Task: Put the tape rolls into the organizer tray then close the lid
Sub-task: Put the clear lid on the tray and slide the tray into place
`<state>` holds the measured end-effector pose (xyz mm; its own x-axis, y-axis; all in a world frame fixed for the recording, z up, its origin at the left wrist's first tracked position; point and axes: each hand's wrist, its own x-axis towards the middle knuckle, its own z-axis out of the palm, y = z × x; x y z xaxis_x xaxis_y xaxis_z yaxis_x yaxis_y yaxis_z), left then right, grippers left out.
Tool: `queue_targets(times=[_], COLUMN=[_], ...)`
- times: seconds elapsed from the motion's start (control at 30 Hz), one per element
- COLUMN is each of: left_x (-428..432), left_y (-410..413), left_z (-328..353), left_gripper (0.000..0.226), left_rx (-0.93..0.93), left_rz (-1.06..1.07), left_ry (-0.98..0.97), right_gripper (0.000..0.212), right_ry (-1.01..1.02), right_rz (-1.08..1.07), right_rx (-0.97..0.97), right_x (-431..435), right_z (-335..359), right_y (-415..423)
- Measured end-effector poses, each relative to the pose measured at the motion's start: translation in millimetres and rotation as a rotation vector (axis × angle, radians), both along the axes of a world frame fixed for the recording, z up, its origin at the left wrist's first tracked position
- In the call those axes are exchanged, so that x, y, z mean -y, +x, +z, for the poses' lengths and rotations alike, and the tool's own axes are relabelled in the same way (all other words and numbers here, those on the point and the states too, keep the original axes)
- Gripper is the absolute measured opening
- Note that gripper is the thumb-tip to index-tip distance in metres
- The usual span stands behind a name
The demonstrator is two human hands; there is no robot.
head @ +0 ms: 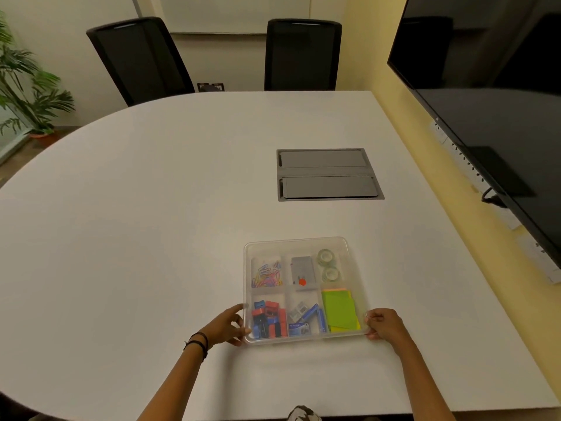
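Clear plastic is what I have between my hands: the organizer tray [303, 243] sits on the white worktop [151, 208] close to my edge, with its transparent lid [358, 287] lying flat over the compartments. My left hand [226, 326] is against the tray's near left corner, fingers [235, 311] spread and loosely curled, the tips touching the rim without clamping anything. My right hand [384, 325] is at the near right corner, fingers bent in against the lid's edge; whether they pinch it or only press on it I cannot tell.

Both tape rolls [328, 265] lie in the far right compartment, one just behind the other, seen through the lid. Left of them, in the far middle cell, is a grey block with a red dot [301, 270], and the far left cell has coloured paper clips [267, 274]. In the near row, red and blue clips [268, 319] fill the left cell, a blue stapler with small boxes [305, 319] sits in the middle, and green sticky notes [340, 311] take up the right.

Further across the worktop a grey cable hatch [328, 174] is set into the surface, well apart from the tray. Two black chairs [303, 54] stand at the far edge, and a dark screen [491, 86] hangs on the wall to my right.
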<state>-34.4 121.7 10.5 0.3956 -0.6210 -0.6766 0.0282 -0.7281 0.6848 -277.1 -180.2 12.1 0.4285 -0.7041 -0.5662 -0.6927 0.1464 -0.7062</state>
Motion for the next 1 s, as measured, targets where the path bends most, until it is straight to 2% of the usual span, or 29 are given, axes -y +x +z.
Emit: queue_targets(times=[0.3,0.4,0.57,0.83,0.9,1.0], left_x=[-5,-6,-7,-7,-8,-10], left_y=[-9,-11,-9,-6,-4,-1], left_z=[-5,-5,-6,-8,-6,-10], left_gripper=[0.079,0.081,0.081,0.082,0.088,0.109], left_rx=[-0.023,-0.020,-0.032,-0.050,-0.068,-0.109], left_rz=[0.020,0.005,0.000,-0.040,-0.041,-0.024], left_ry=[-0.050,-0.070,-0.090,-0.066,-0.073,-0.083], right_gripper=[0.009,0.008,0.018,0.011,0.019,0.042], right_ry=[0.114,0.132,0.148,0.102,0.038,-0.061], right_rz=[-0.037,-0.010,0.025,0.131,0.202,0.288], right_rx=[0.105,0.099,0.077,0.017,-0.042,-0.120], right_x=[0,2,5,13,17,18], right_z=[-4,1,5,-1,-6,-10], right_y=[-8,-7,-6,-7,-5,5])
